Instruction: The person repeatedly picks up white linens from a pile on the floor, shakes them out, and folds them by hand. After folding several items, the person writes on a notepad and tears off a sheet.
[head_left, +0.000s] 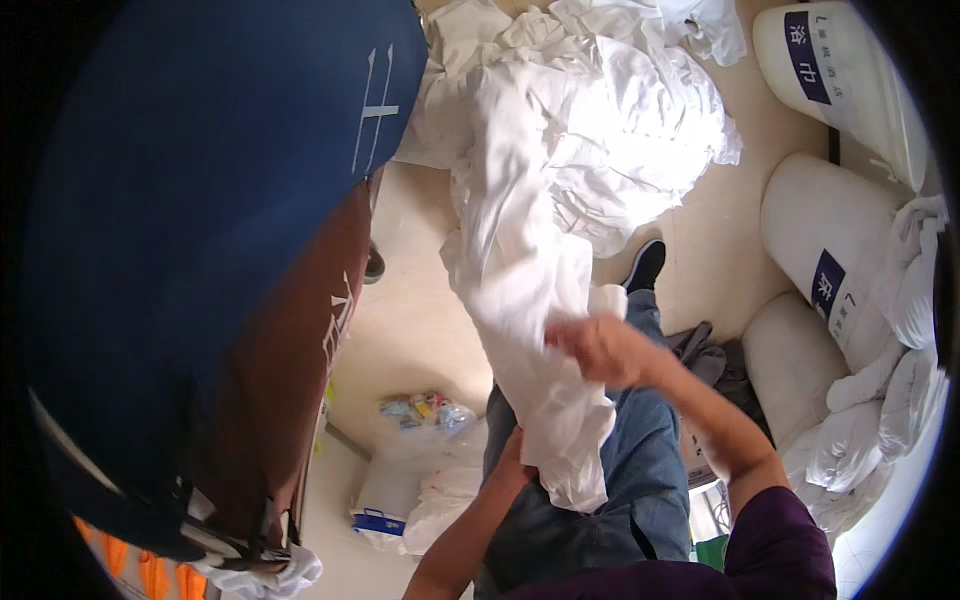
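Observation:
A long white cloth (510, 247), probably bed linen, stretches from a large heap of white linen (630, 127) on the floor up to my lap. My left hand (517, 459) grips its near end at the left edge, with the fingers partly hidden behind the folds. Motion blur covers my right hand (604, 351), which is at the cloth's right side with curled fingers. Whether it pinches the fabric cannot be made out. The near end of the cloth hangs bunched in front of my jeans (649, 457).
A large blue and brown cart or bin (225, 187) with white characters stands close on the left. Along the right are stuffed white sacks (817, 225) with dark printed labels. Clear plastic bags (420, 457) lie low left. Dark fabric (705, 352) is beside my leg.

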